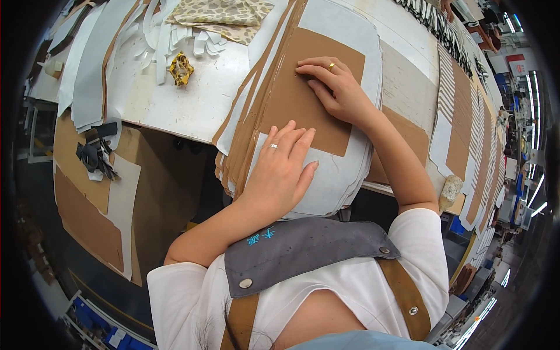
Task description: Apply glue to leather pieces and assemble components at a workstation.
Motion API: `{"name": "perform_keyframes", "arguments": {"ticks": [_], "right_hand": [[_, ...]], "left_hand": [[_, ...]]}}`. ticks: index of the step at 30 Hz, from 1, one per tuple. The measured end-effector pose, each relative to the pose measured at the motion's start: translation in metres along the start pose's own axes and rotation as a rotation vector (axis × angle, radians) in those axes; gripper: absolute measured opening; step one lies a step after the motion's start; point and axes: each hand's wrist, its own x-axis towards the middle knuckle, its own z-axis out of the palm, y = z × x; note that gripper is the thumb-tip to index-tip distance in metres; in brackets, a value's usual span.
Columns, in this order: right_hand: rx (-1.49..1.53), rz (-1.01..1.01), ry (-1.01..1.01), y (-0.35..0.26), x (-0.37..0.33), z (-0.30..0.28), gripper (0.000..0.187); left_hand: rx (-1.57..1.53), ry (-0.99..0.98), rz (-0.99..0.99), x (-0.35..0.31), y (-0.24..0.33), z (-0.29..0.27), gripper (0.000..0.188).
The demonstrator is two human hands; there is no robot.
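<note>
In front of me lies a thick stack of large white sheets (326,189) with brown layers showing along its left edge. A brown rectangular panel (329,49) lies flat on the top sheet. My left hand (281,166) rests with fingers stretched out, its fingertips at the panel's lower left edge. My right hand (338,90) lies over the panel's upper right part, fingers slightly bent and thumb apart. Neither hand appears to hold anything. I see a ring on each hand.
On the white table (201,105) to the left lie a crumpled yellow-and-black piece (181,69), white strips (207,44) and spotted fabric (224,17). Large brown and white sheets (90,216) stand at the lower left. More brown panels and striped rows (464,111) extend along the right.
</note>
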Motion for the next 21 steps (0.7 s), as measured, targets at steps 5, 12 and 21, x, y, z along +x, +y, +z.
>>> {"name": "perform_keyframes", "arguments": {"ticks": [5,12,21], "right_hand": [[-0.045,0.010,-0.016,0.002,0.000,0.002,0.024],[-0.062,0.013,-0.032,-0.001,-0.002,0.004,0.028],[0.033,0.021,0.019,0.002,0.004,-0.007,0.035]], "left_hand": [[0.032,-0.006,-0.008,0.003,0.002,-0.003,0.043],[0.361,0.064,0.042,0.035,-0.013,-0.013,0.046],[0.515,0.042,0.046,0.044,-0.022,-0.002,0.048]]}}
